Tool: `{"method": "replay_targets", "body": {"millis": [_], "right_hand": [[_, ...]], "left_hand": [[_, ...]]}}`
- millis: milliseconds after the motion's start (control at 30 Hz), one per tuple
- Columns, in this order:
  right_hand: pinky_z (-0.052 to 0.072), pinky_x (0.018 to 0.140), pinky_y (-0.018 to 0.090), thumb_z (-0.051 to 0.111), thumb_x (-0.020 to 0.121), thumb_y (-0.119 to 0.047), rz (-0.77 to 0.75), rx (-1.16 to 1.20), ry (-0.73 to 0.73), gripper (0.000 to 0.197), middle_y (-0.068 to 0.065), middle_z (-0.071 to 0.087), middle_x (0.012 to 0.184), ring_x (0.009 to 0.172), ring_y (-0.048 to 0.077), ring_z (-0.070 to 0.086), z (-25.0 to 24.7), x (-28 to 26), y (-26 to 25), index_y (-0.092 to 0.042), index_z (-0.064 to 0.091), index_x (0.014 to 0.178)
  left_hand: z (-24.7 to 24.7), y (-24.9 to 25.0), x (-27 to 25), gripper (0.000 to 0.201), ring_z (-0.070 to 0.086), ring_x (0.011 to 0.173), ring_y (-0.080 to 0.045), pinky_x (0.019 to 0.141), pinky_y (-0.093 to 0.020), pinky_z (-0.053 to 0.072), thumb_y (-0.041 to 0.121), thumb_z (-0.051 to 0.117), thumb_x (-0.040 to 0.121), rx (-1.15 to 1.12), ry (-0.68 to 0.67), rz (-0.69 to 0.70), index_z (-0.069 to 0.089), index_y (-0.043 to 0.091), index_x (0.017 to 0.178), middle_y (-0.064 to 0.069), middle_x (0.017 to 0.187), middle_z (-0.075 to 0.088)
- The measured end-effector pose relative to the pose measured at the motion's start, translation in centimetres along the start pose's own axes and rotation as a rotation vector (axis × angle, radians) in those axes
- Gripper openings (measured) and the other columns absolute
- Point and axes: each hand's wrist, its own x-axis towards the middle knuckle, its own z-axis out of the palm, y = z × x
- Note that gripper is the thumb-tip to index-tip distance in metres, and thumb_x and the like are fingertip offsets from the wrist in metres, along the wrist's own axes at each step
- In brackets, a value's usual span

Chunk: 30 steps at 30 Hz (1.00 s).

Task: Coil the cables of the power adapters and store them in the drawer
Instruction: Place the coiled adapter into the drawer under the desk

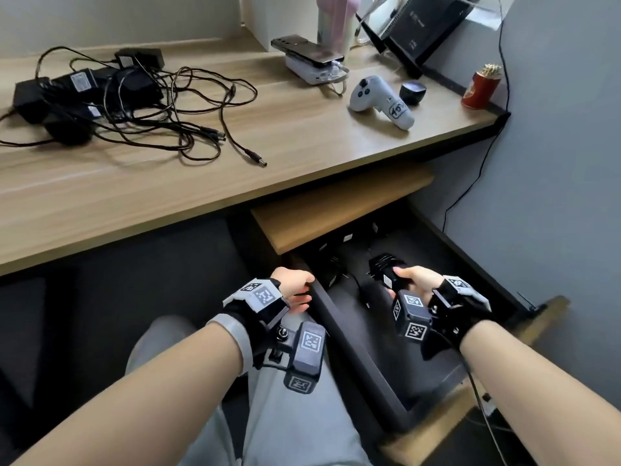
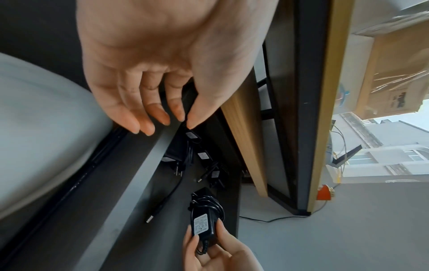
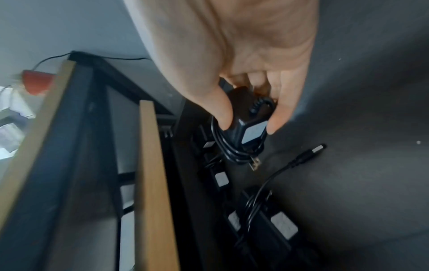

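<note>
Under the wooden desk the dark drawer stands pulled out. My right hand grips a black power adapter with its cable coiled round it, just above the drawer's floor; the right wrist view shows thumb and fingers pinching the adapter. Several coiled adapters lie at the drawer's back, one with a loose barrel plug. My left hand hovers at the drawer's left wall, fingers relaxed and holding nothing. A tangled pile of adapters lies on the desk's left.
On the desk's right sit a phone on a white power bank, a white controller, a dark round object, a red can and a black router. My grey-trousered leg is left of the drawer.
</note>
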Motion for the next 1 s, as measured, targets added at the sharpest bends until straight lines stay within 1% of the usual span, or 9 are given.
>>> {"method": "replay_targets", "body": {"millis": [167, 267, 333, 400, 467, 533, 700, 800, 1000], "right_hand": [[0.041, 0.065, 0.029, 0.051, 0.094, -0.033, 0.067, -0.007, -0.032, 0.033, 0.013, 0.060, 0.072, 0.059, 0.022, 0.056, 1.2, 4.6, 0.1, 0.000, 0.052, 0.095], [0.046, 0.088, 0.037, 0.050, 0.095, -0.024, 0.031, 0.072, -0.011, 0.021, 0.008, 0.051, 0.085, 0.073, 0.020, 0.052, 3.2, 4.9, -0.4, -0.006, 0.050, 0.085], [0.049, 0.083, 0.036, 0.053, 0.093, -0.027, 0.002, 0.059, -0.029, 0.026, 0.008, 0.052, 0.088, 0.070, 0.020, 0.052, 4.1, 5.7, -0.9, -0.001, 0.056, 0.095], [0.053, 0.058, 0.031, 0.054, 0.094, -0.022, -0.028, 0.075, -0.003, 0.031, 0.013, 0.055, 0.086, 0.069, 0.024, 0.054, 4.5, 6.7, -1.5, 0.005, 0.053, 0.109], [0.054, 0.042, 0.033, 0.051, 0.095, -0.007, -0.052, 0.230, 0.045, 0.023, 0.023, 0.056, 0.104, 0.090, 0.034, 0.059, 5.1, 6.9, -2.2, 0.005, 0.050, 0.114], [0.058, 0.058, 0.037, 0.050, 0.095, -0.007, -0.055, 0.268, 0.062, 0.024, 0.026, 0.047, 0.129, 0.115, 0.039, 0.050, 6.0, 6.8, -2.6, 0.005, 0.047, 0.116], [0.042, 0.101, 0.042, 0.049, 0.095, -0.022, -0.137, -0.163, 0.241, 0.042, 0.019, 0.054, 0.123, 0.117, 0.036, 0.050, 6.6, 6.7, -2.9, 0.001, 0.048, 0.130], [0.043, 0.100, 0.043, 0.048, 0.095, -0.019, -0.129, -0.201, 0.215, 0.038, 0.020, 0.056, 0.098, 0.100, 0.034, 0.052, 5.3, 5.7, -2.6, 0.006, 0.051, 0.125], [0.049, 0.084, 0.038, 0.045, 0.094, -0.009, -0.216, -0.169, 0.176, 0.041, 0.024, 0.045, 0.137, 0.095, 0.025, 0.046, 2.7, 1.9, -2.2, 0.005, 0.042, 0.132]], "left_hand": [[0.6, 0.3, 2.0, 0.024, 0.052, 0.062, -0.016, 0.053, -0.027, 0.042, 0.018, 0.052, 0.095, 0.048, 0.027, -0.030, 0.044, 0.008, 0.075, -0.004, 0.075, 0.049], [0.7, 0.7, 2.9, 0.027, 0.054, 0.068, -0.020, 0.053, -0.026, 0.040, 0.018, 0.051, 0.097, 0.049, 0.008, -0.059, 0.043, 0.007, 0.073, -0.004, 0.073, 0.048], [0.6, 0.8, 3.5, 0.027, 0.056, 0.068, -0.020, 0.053, -0.025, 0.041, 0.021, 0.054, 0.096, 0.055, -0.003, -0.075, 0.045, 0.007, 0.074, -0.003, 0.073, 0.050], [0.2, 0.7, 4.1, 0.024, 0.056, 0.063, -0.016, 0.055, -0.024, 0.044, 0.023, 0.058, 0.094, 0.056, -0.010, -0.069, 0.048, 0.008, 0.078, -0.002, 0.075, 0.053], [-0.1, 0.5, 4.6, 0.023, 0.056, 0.062, -0.013, 0.058, -0.023, 0.045, 0.023, 0.062, 0.092, 0.048, -0.019, -0.069, 0.049, 0.010, 0.077, 0.000, 0.076, 0.055], [-0.4, 0.4, 4.9, 0.023, 0.056, 0.063, -0.012, 0.060, -0.023, 0.046, 0.023, 0.063, 0.090, 0.053, -0.029, -0.079, 0.049, 0.011, 0.076, 0.000, 0.077, 0.056], [-0.6, 0.5, 4.6, 0.021, 0.058, 0.062, -0.014, 0.059, -0.024, 0.048, 0.027, 0.062, 0.091, 0.098, -0.042, -0.068, 0.053, 0.009, 0.096, -0.002, 0.080, 0.059], [-1.1, 0.5, 3.9, 0.021, 0.059, 0.055, -0.012, 0.052, -0.023, 0.048, 0.024, 0.057, 0.094, 0.136, -0.046, -0.043, 0.052, 0.007, 0.105, -0.003, 0.078, 0.059], [-2.5, 1.3, 1.3, 0.011, 0.061, 0.064, -0.014, 0.056, -0.023, 0.047, 0.020, 0.051, 0.096, 0.149, -0.094, 0.021, 0.051, 0.010, 0.099, -0.001, 0.078, 0.061]]}}
